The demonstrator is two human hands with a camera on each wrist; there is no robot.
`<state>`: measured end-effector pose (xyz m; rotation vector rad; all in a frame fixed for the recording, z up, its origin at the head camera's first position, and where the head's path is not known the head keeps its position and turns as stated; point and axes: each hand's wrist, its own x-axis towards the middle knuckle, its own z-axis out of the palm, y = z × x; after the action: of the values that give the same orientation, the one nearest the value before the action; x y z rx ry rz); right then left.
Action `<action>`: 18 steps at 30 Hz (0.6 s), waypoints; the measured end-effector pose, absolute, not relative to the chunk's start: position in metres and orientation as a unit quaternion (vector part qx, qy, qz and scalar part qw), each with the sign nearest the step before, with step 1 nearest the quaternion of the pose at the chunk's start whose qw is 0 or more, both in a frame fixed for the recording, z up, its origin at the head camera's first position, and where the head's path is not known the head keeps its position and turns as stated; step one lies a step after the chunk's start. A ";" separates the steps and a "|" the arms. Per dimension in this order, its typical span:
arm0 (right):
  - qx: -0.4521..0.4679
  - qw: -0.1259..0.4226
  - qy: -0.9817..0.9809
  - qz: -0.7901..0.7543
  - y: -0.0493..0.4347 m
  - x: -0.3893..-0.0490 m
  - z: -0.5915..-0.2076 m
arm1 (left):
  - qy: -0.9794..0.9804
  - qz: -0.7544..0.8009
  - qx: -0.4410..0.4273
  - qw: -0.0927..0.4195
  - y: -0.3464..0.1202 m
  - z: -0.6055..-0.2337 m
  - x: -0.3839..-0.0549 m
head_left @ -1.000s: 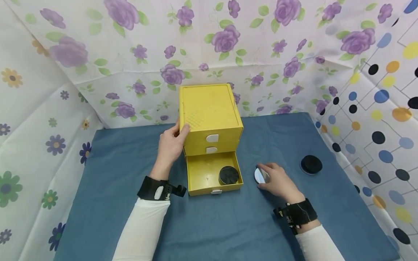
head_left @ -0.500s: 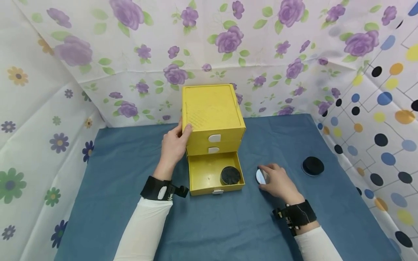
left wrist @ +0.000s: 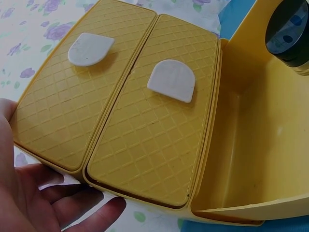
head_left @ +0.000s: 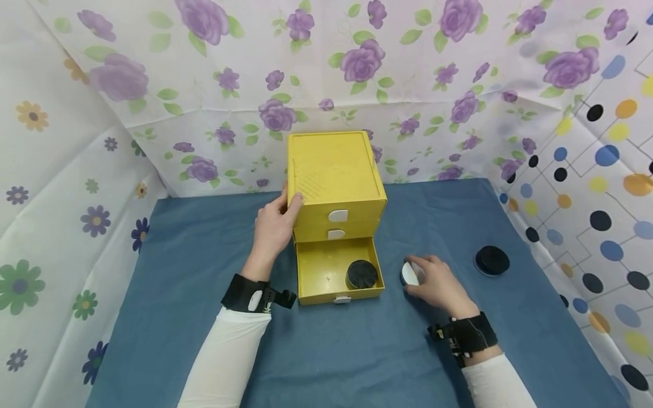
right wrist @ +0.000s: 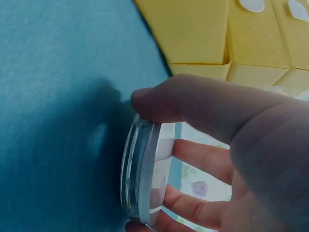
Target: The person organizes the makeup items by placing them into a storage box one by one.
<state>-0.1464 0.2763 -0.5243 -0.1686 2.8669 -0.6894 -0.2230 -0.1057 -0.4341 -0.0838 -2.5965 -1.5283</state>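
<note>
A yellow drawer cabinet [head_left: 331,170] stands at the middle of the table, its bottom drawer [head_left: 316,266] pulled out. My left hand [head_left: 272,226] grips the cabinet's left side, thumb at the top front edge and fingers along the side panel. In the open drawer's right part sits a black-topped round jar [head_left: 361,275]. To the right of the drawer, my right hand [head_left: 436,283] holds a flat round disc [right wrist: 145,169] with clear sides and a shiny mirror-like top, thumb on one side of its rim and fingers on the other. The disc is close over the cloth.
A second black round piece [head_left: 492,260] lies on the blue cloth [head_left: 357,351] to the right of my right hand. Two upper drawers with white tabs [left wrist: 171,80] are closed. Flowered sheets [head_left: 214,73] stand behind the table and a dotted one at the right.
The head view has shifted a little, so everything appears slightly further right. Both hands keep their hold, and the reflection on the disc's top looks different.
</note>
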 end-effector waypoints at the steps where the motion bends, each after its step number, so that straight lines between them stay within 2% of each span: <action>1: -0.057 0.094 0.965 -0.237 0.276 -0.147 -0.523 | -0.860 -0.506 -0.029 0.063 -0.106 -0.434 -0.223; 18: -0.097 0.059 0.945 -0.306 0.235 -0.148 -0.481 | -0.856 -0.514 -0.027 0.051 -0.107 -0.430 -0.223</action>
<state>-0.1481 0.2348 -0.4811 -0.2929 2.8627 -0.9253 -0.2227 -0.1074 -0.4305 -0.0824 -2.6044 -1.5652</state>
